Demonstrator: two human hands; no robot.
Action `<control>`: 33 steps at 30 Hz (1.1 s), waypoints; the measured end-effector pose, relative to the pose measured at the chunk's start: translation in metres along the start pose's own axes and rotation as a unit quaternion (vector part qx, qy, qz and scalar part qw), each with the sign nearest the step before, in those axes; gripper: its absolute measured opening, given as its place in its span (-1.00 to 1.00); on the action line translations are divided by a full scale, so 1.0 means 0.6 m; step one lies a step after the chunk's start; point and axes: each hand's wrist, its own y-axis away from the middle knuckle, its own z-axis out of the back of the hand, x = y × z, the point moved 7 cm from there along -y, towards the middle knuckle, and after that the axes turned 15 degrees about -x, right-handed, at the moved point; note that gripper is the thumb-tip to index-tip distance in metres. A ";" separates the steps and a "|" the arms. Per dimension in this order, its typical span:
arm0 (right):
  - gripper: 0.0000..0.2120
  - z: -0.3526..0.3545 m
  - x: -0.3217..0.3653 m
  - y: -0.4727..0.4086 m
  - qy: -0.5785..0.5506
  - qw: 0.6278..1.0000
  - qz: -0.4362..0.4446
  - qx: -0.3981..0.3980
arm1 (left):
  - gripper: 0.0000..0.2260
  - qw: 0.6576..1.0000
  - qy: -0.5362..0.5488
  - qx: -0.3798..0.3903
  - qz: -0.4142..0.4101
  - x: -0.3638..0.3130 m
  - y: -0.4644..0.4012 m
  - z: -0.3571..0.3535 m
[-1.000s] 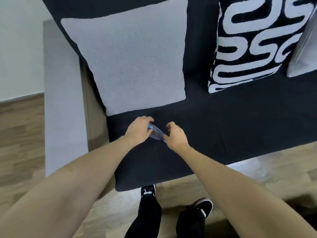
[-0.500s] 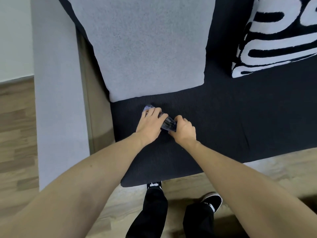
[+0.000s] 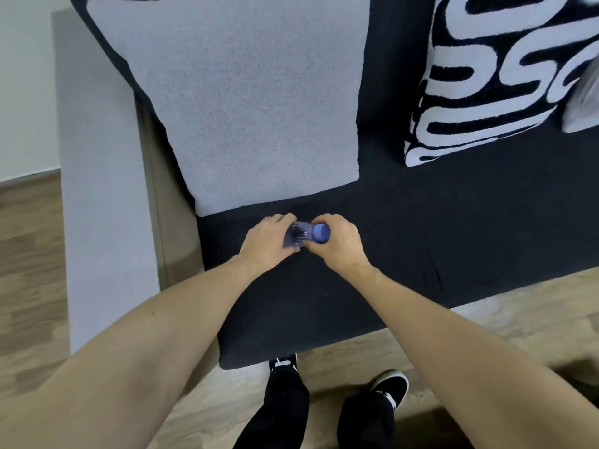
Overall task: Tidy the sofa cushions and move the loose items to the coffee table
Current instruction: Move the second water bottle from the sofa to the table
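Observation:
A small clear plastic bottle (image 3: 299, 235) with a blue cap (image 3: 321, 233) is held over the dark sofa seat (image 3: 421, 247), just in front of a grey cushion (image 3: 256, 102). My left hand (image 3: 267, 243) grips the bottle's body. My right hand (image 3: 338, 244) is closed around the cap end. The cap faces up toward the camera. A black-and-white patterned cushion (image 3: 496, 69) leans against the sofa back at the right. Most of the bottle is hidden by my fingers.
A light grey sofa armrest (image 3: 97, 196) runs down the left side. Part of another grey cushion (image 3: 583, 105) shows at the right edge. Wooden floor (image 3: 486, 322) lies in front of the sofa, where my legs and dark shoes (image 3: 389, 387) stand.
The bottle has turned so its blue cap now faces up, and my right hand has closed around the cap end. Both hands stay together on the bottle.

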 end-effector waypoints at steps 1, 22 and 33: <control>-0.66 0.008 0.005 -0.002 -0.010 1.000 0.007 -0.010 | -0.59 1.000 0.025 0.001 0.011 -0.002 -0.003 0.002; -0.56 0.216 -0.136 0.055 -0.169 0.980 -0.072 -0.083 | -0.55 0.962 0.262 0.065 0.046 -0.255 -0.070 -0.039; -0.51 0.492 -0.389 0.249 -0.194 0.931 -0.186 -0.246 | -0.59 0.941 0.251 0.217 -0.063 -0.652 -0.009 -0.214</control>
